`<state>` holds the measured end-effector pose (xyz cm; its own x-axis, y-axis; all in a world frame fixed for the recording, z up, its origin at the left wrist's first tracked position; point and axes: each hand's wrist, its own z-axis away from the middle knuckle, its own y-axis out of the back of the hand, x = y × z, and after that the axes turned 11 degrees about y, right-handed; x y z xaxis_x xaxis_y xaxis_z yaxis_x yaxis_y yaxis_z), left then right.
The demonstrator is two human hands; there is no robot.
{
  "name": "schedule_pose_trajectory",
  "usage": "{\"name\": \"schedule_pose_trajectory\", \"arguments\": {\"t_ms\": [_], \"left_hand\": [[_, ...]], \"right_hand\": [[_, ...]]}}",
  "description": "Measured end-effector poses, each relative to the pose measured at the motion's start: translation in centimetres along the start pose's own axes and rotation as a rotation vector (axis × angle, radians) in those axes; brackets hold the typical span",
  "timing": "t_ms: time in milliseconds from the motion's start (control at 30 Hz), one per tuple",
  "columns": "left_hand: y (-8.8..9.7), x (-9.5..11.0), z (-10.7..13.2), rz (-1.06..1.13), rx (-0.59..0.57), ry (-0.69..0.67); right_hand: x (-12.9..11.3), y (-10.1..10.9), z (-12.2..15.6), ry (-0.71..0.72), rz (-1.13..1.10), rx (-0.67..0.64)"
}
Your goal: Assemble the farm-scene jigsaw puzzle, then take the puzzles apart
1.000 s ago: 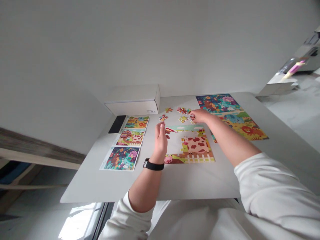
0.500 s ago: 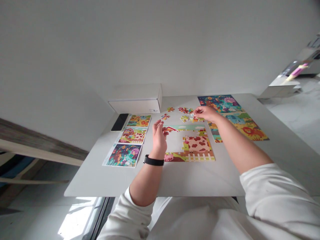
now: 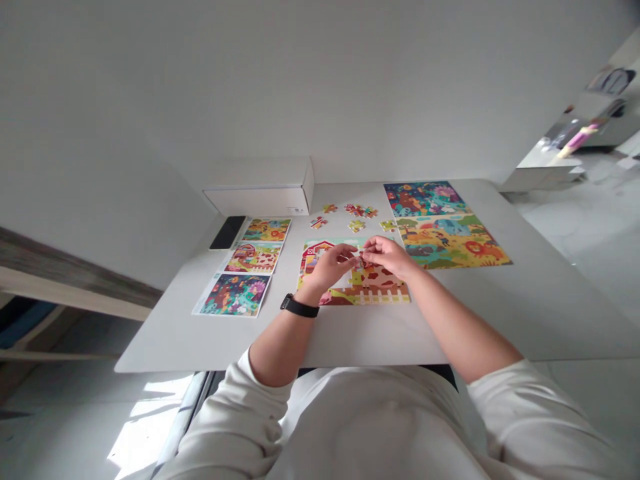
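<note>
A farm jigsaw puzzle (image 3: 385,293) lies partly assembled on the table, with a spotted cow, a white fence and a red barn showing. Over its middle my two hands meet around a small puzzle piece (image 3: 363,261). My right hand (image 3: 389,258) pinches this piece between thumb and fingers. From the other side my left hand (image 3: 331,267), with a black band at the wrist, closes its fingertips on the piece's left edge. Part of the puzzle is hidden under both hands. Several loose puzzle pieces (image 3: 357,226) lie just beyond the puzzle.
To the left are a sheet with three small pictures (image 3: 204,303) and a black phone (image 3: 227,233). A white box (image 3: 257,200) stands at the back against the wall. Two finished puzzles, a night scene (image 3: 425,200) and a safari scene (image 3: 453,247), lie at the right.
My right hand has come back from the loose pieces with a puzzle piece, moving left and nearer. My left hand has shifted right over the puzzle to meet it, uncovering the barn.
</note>
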<state>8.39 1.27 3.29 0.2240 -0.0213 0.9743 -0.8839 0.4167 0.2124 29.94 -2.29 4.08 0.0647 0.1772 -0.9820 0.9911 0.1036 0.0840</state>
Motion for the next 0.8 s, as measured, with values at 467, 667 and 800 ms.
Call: {"name": "schedule_pose_trajectory", "arguments": {"t_ms": [467,667,800], "left_hand": [[1.1,1.1,0.0,0.292,0.059,0.201],[1.9,1.1,0.1,0.123,0.05,0.13],[2.7,1.3,0.2,0.058,-0.002,0.112]], "right_hand": [[0.1,-0.3,0.2,0.071,0.154,0.026],[0.5,-0.2,0.2,0.069,0.167,0.007],[0.7,-0.3,0.2,0.105,0.216,-0.023]]}}
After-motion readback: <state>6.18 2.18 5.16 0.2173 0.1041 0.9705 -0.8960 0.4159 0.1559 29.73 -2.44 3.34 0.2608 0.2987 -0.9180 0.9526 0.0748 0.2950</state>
